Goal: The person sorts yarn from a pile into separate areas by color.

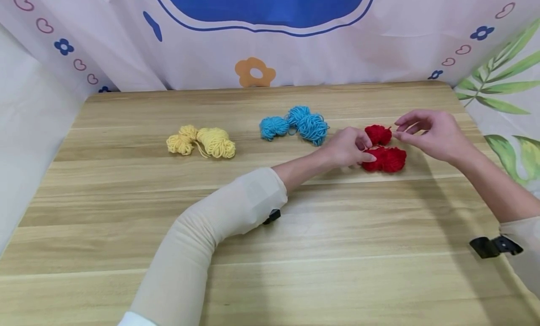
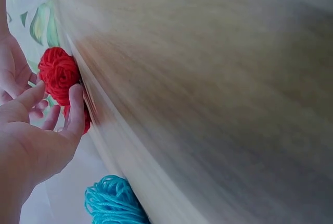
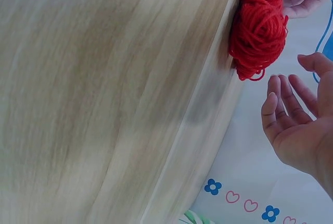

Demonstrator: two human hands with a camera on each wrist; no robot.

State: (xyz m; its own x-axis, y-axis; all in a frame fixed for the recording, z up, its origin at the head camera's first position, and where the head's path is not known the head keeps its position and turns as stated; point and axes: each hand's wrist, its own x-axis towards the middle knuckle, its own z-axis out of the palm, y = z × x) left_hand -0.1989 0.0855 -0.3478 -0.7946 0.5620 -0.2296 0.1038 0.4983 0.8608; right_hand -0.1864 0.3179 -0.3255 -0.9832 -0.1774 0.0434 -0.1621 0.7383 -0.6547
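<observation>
A bundle of red yarn point(image 1: 384, 159) lies on the table, one lobe point(image 1: 378, 134) behind the larger part. At its left side is my left hand point(image 1: 348, 147), thumb tip against the front lobe and the fingers bent loosely. The left wrist view has this hand point(image 2: 44, 135) with thumb and fingers spread beside the red yarn point(image 2: 60, 75). My right hand point(image 1: 434, 133) hovers to the right of the bundle, its fingertips close to the back lobe. In the right wrist view the right hand point(image 3: 302, 120) has loosely bent fingers, apart from the red yarn point(image 3: 258, 31).
Blue yarn point(image 1: 312, 126) lies left of the red, towards the table's back. Yellow yarn point(image 1: 216, 142) is farther left. A printed white cloth point(image 1: 202, 63) hangs behind the wooden table point(image 1: 337, 232); leaf-patterned fabric point(image 1: 502, 89) is at the right.
</observation>
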